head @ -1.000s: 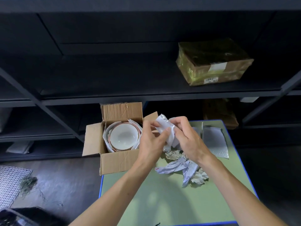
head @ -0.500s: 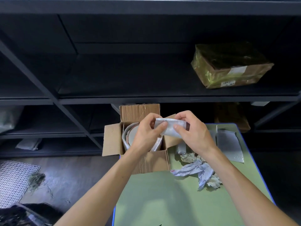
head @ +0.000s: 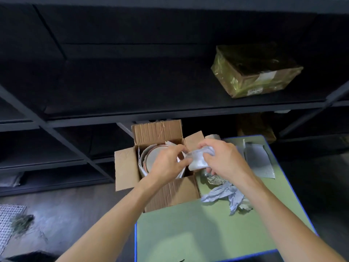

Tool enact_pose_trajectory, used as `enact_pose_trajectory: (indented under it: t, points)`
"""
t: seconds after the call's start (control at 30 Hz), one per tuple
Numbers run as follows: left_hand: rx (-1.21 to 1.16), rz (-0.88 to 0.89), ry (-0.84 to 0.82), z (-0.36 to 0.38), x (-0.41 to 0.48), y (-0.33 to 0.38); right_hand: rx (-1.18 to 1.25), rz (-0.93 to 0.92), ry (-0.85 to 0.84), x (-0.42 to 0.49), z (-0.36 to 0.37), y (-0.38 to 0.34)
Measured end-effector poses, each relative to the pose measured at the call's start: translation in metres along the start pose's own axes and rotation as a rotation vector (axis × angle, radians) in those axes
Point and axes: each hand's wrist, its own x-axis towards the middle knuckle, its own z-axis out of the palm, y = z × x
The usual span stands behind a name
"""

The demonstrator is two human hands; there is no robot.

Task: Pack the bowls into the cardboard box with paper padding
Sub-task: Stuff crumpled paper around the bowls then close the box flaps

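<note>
change: since half a second ago the white padding piece (head: 197,160) is less stretched and more bunched between the two hands, and it sits a little lower, at the right edge of the box opening
left hand (head: 166,164): pinches the left end of the padding piece with thumb and fingertips; it is above the box opening and hides part of the bowl
right hand (head: 224,159): comes from above, fingers curled round the right part of the padding piece, so it holds it together with the left hand
cardboard box (head: 170,192): stands on the far left corner of the table, all four flaps folded open; its left flap reaches out past the table edge
bowl (head: 153,157): inside the box, opening up, white with a reddish-brown rim; if more bowls are under it, i cannot tell
lining paper (head: 142,166): white, stands between the bowl and the box walls on the left and far side
crumpled paper (head: 226,193): grey-white heap on the table, just beside the right wall of the box, under the right hand
foam sheet (head: 258,161): lies flat near the far right edge of the table
table (head: 198,235): green top, blue edge
shelf rack (head: 132,118): dark, behind the table; a wrapped parcel (head: 255,70) lies on the upper right shelf
floor: a white mesh mat (head: 7,222) at the left edge
</note>
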Motion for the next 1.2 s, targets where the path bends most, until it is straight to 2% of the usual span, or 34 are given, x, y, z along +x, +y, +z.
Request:
enact_pose_trajectory:
  t: [0.2,0.33,0.53,0.67,0.83,0.9,1.1,1.2]
  points:
    - [0.235,0.045,-0.003,0.025,-0.010,-0.011,-0.055,0.061,0.011,-0.009,0.013,-0.005]
    - [0.201,0.034,0.063,0.026,-0.011,-0.014,-0.115,0.052,0.000,-0.008,0.027,-0.009]
    - [0.180,0.041,0.033,0.021,-0.018,-0.013,-0.209,0.021,0.078,0.005,0.043,-0.019]
    - [0.168,0.039,0.010,0.018,-0.021,-0.013,-0.272,0.035,0.066,0.021,0.051,-0.028]
    - [0.199,0.046,-0.003,0.016,-0.024,-0.013,-0.426,-0.047,0.141,0.029,0.070,-0.020]
    - [0.182,0.043,-0.011,0.015,-0.026,-0.013,-0.397,-0.105,0.170,0.027,0.081,-0.005]
    - [0.139,0.035,0.009,0.014,-0.028,-0.019,-0.273,-0.130,-0.020,0.015,0.066,0.006]
    - [0.140,0.058,-0.008,0.014,-0.025,-0.022,-0.287,-0.231,-0.078,0.003,0.044,0.009]
